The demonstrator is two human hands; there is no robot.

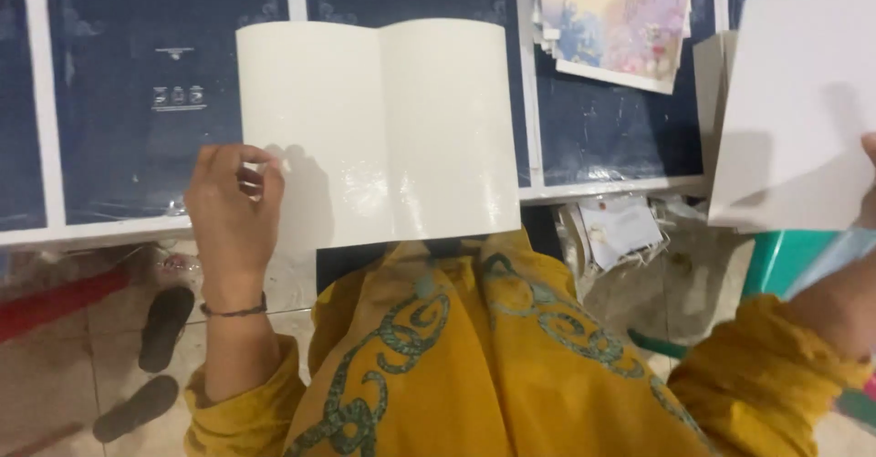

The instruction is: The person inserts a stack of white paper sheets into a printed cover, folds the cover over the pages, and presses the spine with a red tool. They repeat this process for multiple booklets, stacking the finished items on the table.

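A folded white card [383, 129] lay opened flat, its crease running down the middle, on a dark blue counter [137, 83] crossed by white strips. The person's left hand [233, 206] pinched the card's lower left edge between thumb and curled fingers, a thin dark band around the wrist. The card's near edge overhung the counter, just above the person's lap, which was draped in mustard-yellow cloth [474, 357] patterned with green scrolls.

Well to the right, a second white sheet [794, 101] was held up at a tilt. Only the tip of the right hand [868, 179] showed at the frame's edge against that sheet; whether it gripped the sheet or merely touched it could not be told. Behind the sheet stood more white cards on edge.

At the counter's far side lay a stack of floral prints [620, 15] in pale pinks and blues. Below the counter, loose paper packets [620, 229] sat on the tiled floor [55, 375], and a pair of dark sandals [164, 325] lay to the left beside a red strip. A green stool [789, 261] stood at the right.
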